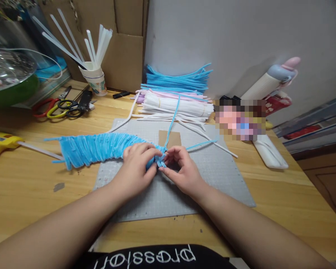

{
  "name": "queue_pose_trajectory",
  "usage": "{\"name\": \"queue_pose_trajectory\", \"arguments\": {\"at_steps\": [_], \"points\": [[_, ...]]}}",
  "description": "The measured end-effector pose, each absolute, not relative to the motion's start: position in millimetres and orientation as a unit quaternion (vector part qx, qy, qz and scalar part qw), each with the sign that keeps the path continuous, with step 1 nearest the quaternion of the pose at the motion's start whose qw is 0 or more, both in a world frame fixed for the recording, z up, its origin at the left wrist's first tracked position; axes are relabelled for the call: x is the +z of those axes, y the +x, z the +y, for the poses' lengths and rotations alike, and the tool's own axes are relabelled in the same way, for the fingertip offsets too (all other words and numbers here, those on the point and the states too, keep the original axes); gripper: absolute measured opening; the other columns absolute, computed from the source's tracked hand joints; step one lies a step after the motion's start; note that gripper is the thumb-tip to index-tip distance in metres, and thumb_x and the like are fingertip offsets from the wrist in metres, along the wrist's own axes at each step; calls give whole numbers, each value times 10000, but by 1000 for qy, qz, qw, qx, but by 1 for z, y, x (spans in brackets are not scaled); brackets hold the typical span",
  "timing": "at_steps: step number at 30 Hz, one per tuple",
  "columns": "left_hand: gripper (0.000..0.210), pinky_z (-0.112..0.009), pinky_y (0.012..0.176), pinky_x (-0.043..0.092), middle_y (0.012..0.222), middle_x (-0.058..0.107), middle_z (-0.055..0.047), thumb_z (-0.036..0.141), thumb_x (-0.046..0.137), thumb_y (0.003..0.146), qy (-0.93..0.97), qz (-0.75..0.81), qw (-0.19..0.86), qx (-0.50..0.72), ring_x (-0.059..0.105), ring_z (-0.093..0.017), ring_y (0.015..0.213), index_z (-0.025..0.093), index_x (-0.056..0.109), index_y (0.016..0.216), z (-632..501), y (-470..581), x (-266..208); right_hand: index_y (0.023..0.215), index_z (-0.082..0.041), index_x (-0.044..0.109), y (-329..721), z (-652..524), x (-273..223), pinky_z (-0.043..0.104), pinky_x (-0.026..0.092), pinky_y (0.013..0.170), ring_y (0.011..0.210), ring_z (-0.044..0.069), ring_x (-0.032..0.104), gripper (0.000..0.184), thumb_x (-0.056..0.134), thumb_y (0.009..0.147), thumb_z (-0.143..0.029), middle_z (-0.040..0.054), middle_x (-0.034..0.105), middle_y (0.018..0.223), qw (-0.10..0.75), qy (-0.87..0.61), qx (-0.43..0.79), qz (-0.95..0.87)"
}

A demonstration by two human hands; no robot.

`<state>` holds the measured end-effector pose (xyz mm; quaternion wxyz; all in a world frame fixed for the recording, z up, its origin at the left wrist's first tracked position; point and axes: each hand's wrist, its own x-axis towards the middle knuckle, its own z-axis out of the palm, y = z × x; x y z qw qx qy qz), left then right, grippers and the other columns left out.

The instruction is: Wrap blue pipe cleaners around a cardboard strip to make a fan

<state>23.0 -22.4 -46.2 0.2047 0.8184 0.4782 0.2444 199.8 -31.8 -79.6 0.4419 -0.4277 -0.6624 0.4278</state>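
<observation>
Over at nine o'clock on the tabletop (33,209), there's the yellow glue gun (2,145), a pale stick jutting out of it towards my work, and up at ten the green bowl (14,89). Now the scissors (52,108), red, yellow and black handles bunched together between nine and ten. And here's the main piece, the blue ruffled strip (95,149), stretching from nine o'clock right into the middle, its near end running onto the grey cutting mat (226,179)! Beyond it, between ten and eleven, a paper cup (93,80) bristles with white sticks (103,46). Dead centre, my left hand (140,160) lies over the strip's right end, fingers curled, thumb tucked in, gripping it. Just beside it my right hand (184,170) pinches that same tip between thumb and fingers, the two hands almost meeting. One loose blue stem (173,119) shoots up towards twelve past a cardboard square (170,137), while another (203,145) slants off towards three. Up at twelve, stacked by the wall, blue stems (177,80) lie behind white ones (176,106). Out at two leans a white bottle (259,86), and at three, a white packet (270,152).
</observation>
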Motion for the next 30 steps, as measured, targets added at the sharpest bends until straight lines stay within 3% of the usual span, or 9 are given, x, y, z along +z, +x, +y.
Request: {"name": "queue_pose_trajectory", "arguments": {"at_steps": [4, 10, 22, 28, 30], "points": [[102, -424, 886, 310, 1063, 594, -32, 233, 510, 849, 812, 466, 246, 249, 494, -227, 1044, 244, 608, 871, -20, 23, -44, 1011, -241, 468, 201, -32, -78, 327, 483, 797, 852, 149, 577, 277, 642, 798, -204, 27, 589, 947, 441, -440, 420, -659], [95, -449, 886, 296, 1066, 608, -32, 284, 555, 840, 812, 481, 228, 241, 493, -236, 1044, 247, 637, 808, -19, 24, -46, 888, -210, 554, 203, -33, -72, 348, 474, 834, 918, 179, 585, 61, 579, 848, -249, 49, 616, 947, 477, -480, 407, -614], [86, -448, 881, 285, 1037, 614, -21, 251, 581, 798, 809, 490, 215, 243, 494, -233, 1027, 238, 643, 740, -20, 25, -46, 893, -219, 567, 204, -35, -69, 364, 454, 843, 908, 180, 575, 45, 580, 850, -221, 43, 617, 938, 442, -456, 372, -677], [64, -430, 861, 291, 1006, 611, -17, 214, 578, 786, 804, 497, 209, 252, 500, -224, 1009, 225, 623, 742, -21, 25, -46, 1039, -232, 527, 203, -35, -70, 333, 468, 823, 891, 156, 583, 183, 574, 863, -241, 34, 605, 970, 440, -417, 451, -655], [62, -427, 865, 287, 1004, 609, -14, 208, 576, 785, 806, 493, 209, 250, 501, -222, 1008, 222, 615, 739, -21, 25, -46, 1009, -227, 534, 202, -34, -71, 319, 466, 792, 860, 151, 577, 141, 556, 870, -229, 29, 601, 938, 441, -428, 448, -649]]}}
